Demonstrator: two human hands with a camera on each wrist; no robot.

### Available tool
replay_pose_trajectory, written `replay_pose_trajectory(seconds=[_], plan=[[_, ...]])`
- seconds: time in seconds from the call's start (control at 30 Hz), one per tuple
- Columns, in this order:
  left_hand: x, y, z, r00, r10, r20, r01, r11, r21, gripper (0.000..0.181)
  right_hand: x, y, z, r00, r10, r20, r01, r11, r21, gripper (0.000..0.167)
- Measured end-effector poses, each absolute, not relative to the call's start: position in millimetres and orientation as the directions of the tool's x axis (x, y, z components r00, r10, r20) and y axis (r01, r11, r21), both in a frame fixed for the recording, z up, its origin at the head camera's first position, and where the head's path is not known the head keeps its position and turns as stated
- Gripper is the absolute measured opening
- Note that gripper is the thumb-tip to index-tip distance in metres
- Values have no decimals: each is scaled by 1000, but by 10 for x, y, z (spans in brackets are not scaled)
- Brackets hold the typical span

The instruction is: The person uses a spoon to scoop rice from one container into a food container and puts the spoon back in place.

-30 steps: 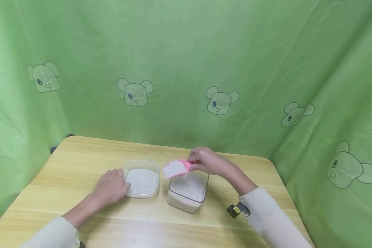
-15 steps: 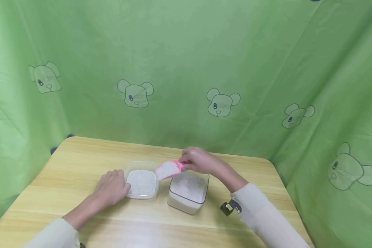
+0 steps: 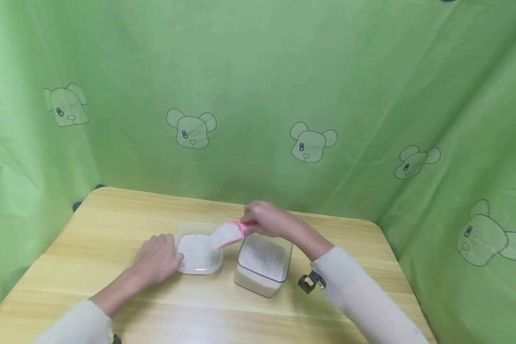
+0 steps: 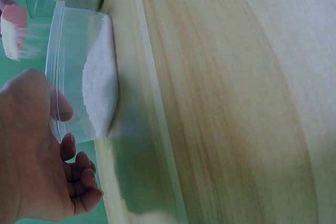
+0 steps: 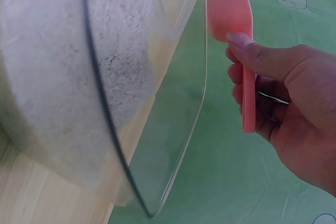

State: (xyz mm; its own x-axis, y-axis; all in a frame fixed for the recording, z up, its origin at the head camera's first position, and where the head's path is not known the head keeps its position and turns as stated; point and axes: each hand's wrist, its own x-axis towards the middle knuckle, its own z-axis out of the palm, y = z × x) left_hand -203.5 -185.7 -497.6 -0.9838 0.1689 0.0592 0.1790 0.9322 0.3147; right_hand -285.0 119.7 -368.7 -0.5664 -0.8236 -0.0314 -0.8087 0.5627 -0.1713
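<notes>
My right hand (image 3: 268,220) grips the handle of a pink scoop (image 3: 236,237) heaped with white grains. The scoop's tip hangs over the right edge of a low clear container (image 3: 202,271) holding similar grains; in the left wrist view, blurred streaks trail from the scoop (image 4: 21,19). My left hand (image 3: 156,260) holds the low container's left rim, thumb over the wall, other fingers curled outside it (image 4: 37,150). A taller dark-rimmed container (image 3: 258,285) of grains stands just right of it, below my right forearm. In the right wrist view, my thumb presses the scoop handle (image 5: 249,98).
Both containers stand on a light wooden table (image 3: 198,310). A green curtain (image 3: 249,71) with printed bear heads surrounds its back and sides. A small black device (image 3: 311,282) sits at my right sleeve.
My right hand has moved left with the loaded scoop, from above the taller container to the low container's right edge. The scoop's tip is lower. My left hand has kept its place at the rim.
</notes>
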Motion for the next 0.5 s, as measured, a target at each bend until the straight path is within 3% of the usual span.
replay_pose_trajectory(seconds=[0.5], plan=[[-2032, -1851, -4956, -985, 163, 50, 170, 927, 333, 26, -2886, 1100, -3653, -591, -801, -94, -785, 598, -161, 21]])
